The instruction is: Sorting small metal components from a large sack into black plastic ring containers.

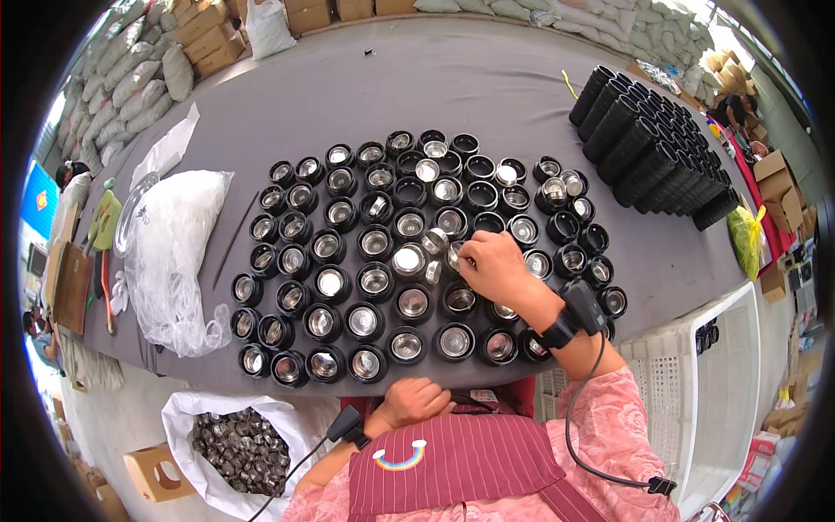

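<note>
Sacks (pixel 135 87) rise beyond the grey table (pixel 348 96); the right hand (pixel 497 265) pinches a silvery cup (pixel 454 256), grip unclear for the left hand (pixel 417 401)

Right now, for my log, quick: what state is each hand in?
Left hand: palm hidden; open or closed cannot be told.
Right hand: closed, pinching a small silver metal cup.

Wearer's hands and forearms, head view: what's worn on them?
Left hand and right hand are ungloved. Each wrist carries a black strap with a black box-shaped module and thin black cable. Sleeves: pink patterned fabric, ending short of the wrists.
</note>
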The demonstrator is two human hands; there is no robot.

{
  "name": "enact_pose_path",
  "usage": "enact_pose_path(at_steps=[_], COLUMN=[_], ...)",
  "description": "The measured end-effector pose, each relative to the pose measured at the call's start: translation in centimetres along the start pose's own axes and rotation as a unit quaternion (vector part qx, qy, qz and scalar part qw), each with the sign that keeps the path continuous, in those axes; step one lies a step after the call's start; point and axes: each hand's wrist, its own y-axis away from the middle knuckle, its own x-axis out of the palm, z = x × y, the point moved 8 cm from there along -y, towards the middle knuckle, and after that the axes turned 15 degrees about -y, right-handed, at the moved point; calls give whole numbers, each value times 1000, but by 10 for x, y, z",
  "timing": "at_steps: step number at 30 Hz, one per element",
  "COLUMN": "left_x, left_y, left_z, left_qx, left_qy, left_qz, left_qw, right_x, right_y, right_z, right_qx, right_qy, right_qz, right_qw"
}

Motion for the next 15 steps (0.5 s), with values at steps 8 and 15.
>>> enact_pose_path(at_steps=[8, 15], left_x=[2, 2], left_y=[0, 2], left_z=[1, -2], left_qx=[9, 9], left_qy=[-3, -17], left_qz=[-7, -8], left_qw=[1000, 1000], right_x=[-48, -70], right_y=[36, 11], right_z=[43, -17], right_qx=[-71, -64], right_qy=[-18, 92], right_qz=[-32, -91], right_qw=[997, 989])
